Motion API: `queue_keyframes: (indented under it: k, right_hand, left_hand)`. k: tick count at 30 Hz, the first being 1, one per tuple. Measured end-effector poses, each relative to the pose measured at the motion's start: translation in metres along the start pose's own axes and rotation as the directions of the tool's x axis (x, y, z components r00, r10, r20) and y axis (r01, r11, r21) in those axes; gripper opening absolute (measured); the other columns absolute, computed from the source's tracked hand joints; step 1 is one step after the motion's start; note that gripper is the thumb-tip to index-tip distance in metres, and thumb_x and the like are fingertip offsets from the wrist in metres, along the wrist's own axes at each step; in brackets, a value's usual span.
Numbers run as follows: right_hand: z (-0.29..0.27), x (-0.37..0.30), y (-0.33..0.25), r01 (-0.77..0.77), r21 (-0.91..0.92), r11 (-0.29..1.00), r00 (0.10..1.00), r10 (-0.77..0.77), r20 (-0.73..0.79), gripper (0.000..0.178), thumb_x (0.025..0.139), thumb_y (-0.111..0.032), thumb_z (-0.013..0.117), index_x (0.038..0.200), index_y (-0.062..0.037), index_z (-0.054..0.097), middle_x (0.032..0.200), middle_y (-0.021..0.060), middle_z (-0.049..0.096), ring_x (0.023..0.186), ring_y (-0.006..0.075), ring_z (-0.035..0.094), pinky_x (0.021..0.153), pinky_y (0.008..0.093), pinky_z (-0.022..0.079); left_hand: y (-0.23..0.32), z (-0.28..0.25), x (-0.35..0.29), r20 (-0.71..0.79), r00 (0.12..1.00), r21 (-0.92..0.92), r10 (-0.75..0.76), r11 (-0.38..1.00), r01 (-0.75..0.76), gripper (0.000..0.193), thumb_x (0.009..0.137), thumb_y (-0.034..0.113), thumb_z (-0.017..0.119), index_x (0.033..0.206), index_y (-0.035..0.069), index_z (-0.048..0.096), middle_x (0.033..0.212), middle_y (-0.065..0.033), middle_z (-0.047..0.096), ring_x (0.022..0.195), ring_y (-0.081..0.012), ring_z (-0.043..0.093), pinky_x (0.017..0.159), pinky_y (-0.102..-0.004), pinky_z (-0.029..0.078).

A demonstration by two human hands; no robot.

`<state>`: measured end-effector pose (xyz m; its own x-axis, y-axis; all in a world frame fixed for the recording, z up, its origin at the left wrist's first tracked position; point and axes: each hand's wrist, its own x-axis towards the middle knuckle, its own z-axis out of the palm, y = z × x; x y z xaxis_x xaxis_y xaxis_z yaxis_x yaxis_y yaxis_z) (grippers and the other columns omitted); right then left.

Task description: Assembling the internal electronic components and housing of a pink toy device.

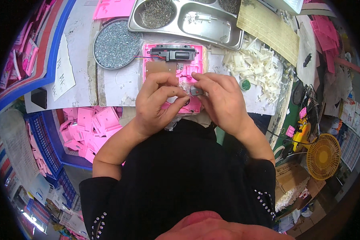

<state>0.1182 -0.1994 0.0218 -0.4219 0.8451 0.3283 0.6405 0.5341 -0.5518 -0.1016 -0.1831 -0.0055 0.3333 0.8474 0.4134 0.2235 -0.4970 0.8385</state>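
Observation:
A pink plastic housing (148,52) lies in front of me on the bench. Across its far end sits a long black module (174,53) with red and dark wires at its left. Below that module a brown board (158,67) covers part of the housing. My left hand (156,102) is closed in a pinch over the near half; whatever lies between the fingertips is too small to name. My right hand (225,98) bends over the other side, its fingers and thumb around a small grey block (197,92). Thin wires (186,86) show between the hands.
At the far left stands a round tray (115,46) of small screws. A metal compartment tray (184,36) holds more small hardware. White plastic parts (256,64) are heaped right of the housing, around a green roll (245,84). Pink parts (90,126) fill a bin below left.

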Motion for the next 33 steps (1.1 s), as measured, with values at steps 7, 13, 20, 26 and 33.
queue_keyframes:
  k: [7, 13, 20, 26, 33]
  right_hand:
    - [-0.003, 0.003, 0.025, -0.14, 0.026, 0.99, 0.989, 0.141, -0.045, 0.034, 0.079, -0.01, 0.077, 0.112, -0.0096, 0.067, 0.134, 0.0112, 0.064, 0.12, 0.0378, 0.052, 0.102, 0.0461, 0.042]
    - [0.017, 0.007, 0.041, -0.211, 0.089, 0.973, 0.977, 0.214, -0.025, 0.027, 0.08, -0.02, 0.081, 0.106, -0.0157, 0.073, 0.151, 0.0136, 0.049, 0.135, 0.0415, 0.036, 0.113, 0.0522, 0.028]
    - [0.021, 0.017, 0.044, -0.225, 0.028, 0.974, 0.974, 0.225, 0.003, 0.025, 0.081, -0.022, 0.081, 0.104, -0.0145, 0.074, 0.15, 0.016, 0.05, 0.137, 0.0419, 0.035, 0.116, 0.0523, 0.024]
    - [0.021, 0.02, 0.039, -0.253, 0.008, 0.967, 0.967, 0.253, 0.01, 0.025, 0.079, -0.018, 0.082, 0.103, -0.0138, 0.074, 0.147, 0.0164, 0.052, 0.135, 0.0394, 0.037, 0.115, 0.0507, 0.026]
    - [0.021, 0.018, 0.035, -0.376, 0.064, 0.924, 0.926, 0.374, 0.047, 0.027, 0.077, -0.018, 0.084, 0.102, -0.0129, 0.075, 0.147, 0.0158, 0.052, 0.132, 0.0386, 0.039, 0.113, 0.0483, 0.032]
  left_hand:
    - [-0.027, -0.031, 0.022, -0.042, 0.999, 0.389, 0.019, 0.921, -0.001, 0.035, 0.079, 0.005, 0.081, 0.111, 0.003, 0.066, 0.117, -0.0155, 0.062, 0.105, -0.0305, 0.062, 0.089, -0.0428, 0.049]
    - [-0.037, -0.038, 0.025, 0.046, 0.998, 0.626, -0.05, 0.78, 0.01, 0.04, 0.082, 0.02, 0.078, 0.119, 0.009, 0.067, 0.115, -0.0075, 0.064, 0.104, -0.0262, 0.06, 0.091, -0.0413, 0.038]
    - [-0.038, -0.039, 0.019, 0.036, 0.997, 0.62, -0.065, 0.784, 0.029, 0.024, 0.083, 0.016, 0.077, 0.105, 0.01, 0.07, 0.097, -0.0029, 0.066, 0.092, -0.023, 0.062, 0.087, -0.0396, 0.037]
    - [-0.033, -0.037, 0.02, 0.025, 0.997, 0.622, -0.076, 0.782, 0.044, 0.014, 0.082, 0.016, 0.077, 0.094, 0.011, 0.072, 0.09, -0.0023, 0.06, 0.09, -0.0225, 0.058, 0.087, -0.0405, 0.035]
    - [-0.031, -0.034, 0.02, 0.013, 0.998, 0.588, -0.066, 0.808, 0.045, 0.013, 0.078, 0.015, 0.076, 0.087, 0.013, 0.067, 0.088, -0.0019, 0.057, 0.087, -0.0228, 0.055, 0.086, -0.0424, 0.033]
